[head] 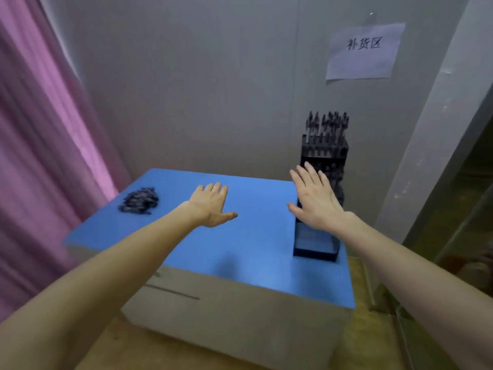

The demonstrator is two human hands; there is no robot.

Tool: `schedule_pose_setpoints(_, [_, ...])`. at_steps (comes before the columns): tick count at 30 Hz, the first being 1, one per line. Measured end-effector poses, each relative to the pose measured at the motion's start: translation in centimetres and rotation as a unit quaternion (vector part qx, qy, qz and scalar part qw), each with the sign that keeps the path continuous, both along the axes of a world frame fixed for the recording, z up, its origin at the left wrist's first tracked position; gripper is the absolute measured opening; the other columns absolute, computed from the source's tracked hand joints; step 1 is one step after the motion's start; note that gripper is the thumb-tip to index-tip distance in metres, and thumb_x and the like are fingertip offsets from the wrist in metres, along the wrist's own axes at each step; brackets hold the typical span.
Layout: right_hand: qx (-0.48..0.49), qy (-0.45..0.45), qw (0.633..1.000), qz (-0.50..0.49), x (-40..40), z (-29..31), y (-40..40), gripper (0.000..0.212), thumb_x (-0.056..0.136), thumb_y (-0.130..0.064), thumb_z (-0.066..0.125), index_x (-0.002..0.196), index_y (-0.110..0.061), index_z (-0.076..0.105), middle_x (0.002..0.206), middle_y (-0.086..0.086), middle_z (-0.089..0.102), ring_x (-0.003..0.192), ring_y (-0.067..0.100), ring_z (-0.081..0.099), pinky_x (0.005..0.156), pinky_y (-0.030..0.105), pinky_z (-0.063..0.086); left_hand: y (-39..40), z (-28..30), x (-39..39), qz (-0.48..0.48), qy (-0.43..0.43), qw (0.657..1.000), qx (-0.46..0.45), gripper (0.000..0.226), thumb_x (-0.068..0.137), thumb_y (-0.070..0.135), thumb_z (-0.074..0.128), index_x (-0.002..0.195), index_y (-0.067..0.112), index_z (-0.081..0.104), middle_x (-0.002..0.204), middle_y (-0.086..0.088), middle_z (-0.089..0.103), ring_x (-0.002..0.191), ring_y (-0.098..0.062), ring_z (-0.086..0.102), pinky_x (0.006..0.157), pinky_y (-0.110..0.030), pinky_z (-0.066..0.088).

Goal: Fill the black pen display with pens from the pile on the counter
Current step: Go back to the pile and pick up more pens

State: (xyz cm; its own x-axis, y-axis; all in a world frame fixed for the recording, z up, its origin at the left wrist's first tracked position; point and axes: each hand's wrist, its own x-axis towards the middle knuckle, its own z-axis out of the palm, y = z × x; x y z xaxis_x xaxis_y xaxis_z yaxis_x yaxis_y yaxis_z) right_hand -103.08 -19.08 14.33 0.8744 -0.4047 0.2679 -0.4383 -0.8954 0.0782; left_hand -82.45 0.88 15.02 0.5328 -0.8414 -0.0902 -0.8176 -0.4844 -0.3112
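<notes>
hands over blue counter top (240, 249), both bare, both empty. left hand (210, 205) palm down, fingers stretched forward and lying close together, thumb splayed toward 3 o'clock; it sits above the middle of the counter, contact with the surface not clear. right hand (316, 201) palm down too, fingers spread a little and pointing to about 11 o'clock, thumb out toward 9 o'clock. it holds nothing and covers the middle of the black pen display (324, 156); touching it or only in front of it, cannot tell.

black pen display stands at the counter's right edge, at 3 o'clock from the left hand, rising in steps toward the wall. the topmost rows carry dark pens (327, 122) standing upright, tips up. rows just below look dark and blurred, contents unclear. the lowest, nearest tray (314, 243) shows a pale bluish floor.

pile of pens (138, 201) lies loose at the far left of the counter, at 9 o'clock from the left hand, well apart from it and from the display; single pens too blurred to count.

pink curtain (40, 156) hangs at left. white paper sign (364, 50) with three dark chinese characters is stuck on the grey wall at 12 o'clock above the display. counter base is a pale box with a dark slot on its front.
</notes>
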Motion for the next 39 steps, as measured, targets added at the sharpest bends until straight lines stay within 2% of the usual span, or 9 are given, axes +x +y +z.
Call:
schedule_pose_setpoints(4, [-0.003,0.050,0.998,0.028,2.2,-0.9,4.7,0.086,0.100,-0.056,0.043,0.162,-0.009,0.006,0.170,0.010,0.005,0.157,0.028,-0.006,0.126,0.049,0.004,6.6,0.5,1.5,0.045,-0.006,0.999,0.016,0.090,0.098,0.072,0.032,0.158,0.006,0.018,0.160,-0.014,0.028,0.144,-0.034,0.032,0.118,-0.048,0.027])
schedule_pose_setpoints(10, [0.038,0.066,0.996,0.048,9.2,-0.8,10.9,0.083,0.103,-0.057,0.038,0.162,-0.009,0.005,0.170,0.009,0.005,0.157,0.027,-0.009,0.127,0.049,0.004,14.7,0.6,6.6,0.094,0.001,0.996,-0.001,0.092,0.098,0.073,0.029,0.160,0.007,0.013,0.163,-0.014,0.023,0.148,-0.034,0.027,0.120,-0.050,0.024])
schedule_pose_setpoints(13, [0.043,0.082,0.994,0.053,14.2,-1.2,13.7,0.083,0.103,-0.057,0.038,0.162,-0.009,0.006,0.169,0.010,0.007,0.157,0.029,-0.007,0.126,0.049,0.004,18.5,0.0,10.5,0.109,0.009,0.994,0.005,0.091,0.099,0.071,0.029,0.162,0.008,0.010,0.166,-0.014,0.017,0.151,-0.032,0.022,0.122,-0.050,0.021])
schedule_pose_setpoints(17, [0.048,0.113,0.991,0.056,23.1,-1.9,17.6,0.086,0.101,-0.059,0.043,0.161,-0.009,0.009,0.168,0.011,0.011,0.157,0.030,-0.004,0.126,0.050,0.006,24.4,-1.5,18.1,0.127,0.022,0.992,0.003,0.088,0.099,0.070,0.031,0.161,0.009,0.017,0.164,-0.014,0.022,0.149,-0.033,0.025,0.122,-0.049,0.023])
schedule_pose_setpoints(22, [0.084,0.138,0.987,0.010,33.3,-2.8,21.5,0.083,0.102,-0.056,0.043,0.161,-0.007,0.011,0.166,0.011,0.018,0.157,0.031,0.000,0.125,0.049,0.013,30.5,-2.4,26.9,0.142,-0.006,0.988,0.053,0.088,0.100,0.069,0.029,0.161,0.007,0.014,0.166,-0.018,0.016,0.151,-0.035,0.023,0.122,-0.052,0.022])
schedule_pose_setpoints(33, [0.088,0.244,0.966,-0.002,45.3,-5.1,26.1,0.082,0.103,-0.054,0.045,0.161,-0.008,0.009,0.163,0.012,0.025,0.155,0.033,0.008,0.123,0.049,0.019,34.5,-3.2,39.1,0.098,-0.005,0.993,0.060,0.080,0.101,0.066,0.033,0.156,0.008,0.026,0.154,-0.014,0.037,0.134,-0.033,0.045,0.111,-0.047,0.038])
schedule_pose_setpoints(39, [0.113,0.245,0.963,0.011,51.3,-5.6,26.6,0.076,0.102,-0.051,0.048,0.157,-0.008,0.018,0.158,0.013,0.031,0.152,0.033,0.017,0.120,0.047,0.025,32.6,-5.5,43.7,0.086,0.043,0.993,0.063,0.072,0.101,0.062,0.041,0.151,0.010,0.034,0.150,-0.014,0.041,0.130,-0.033,0.049,0.107,-0.046,0.042])
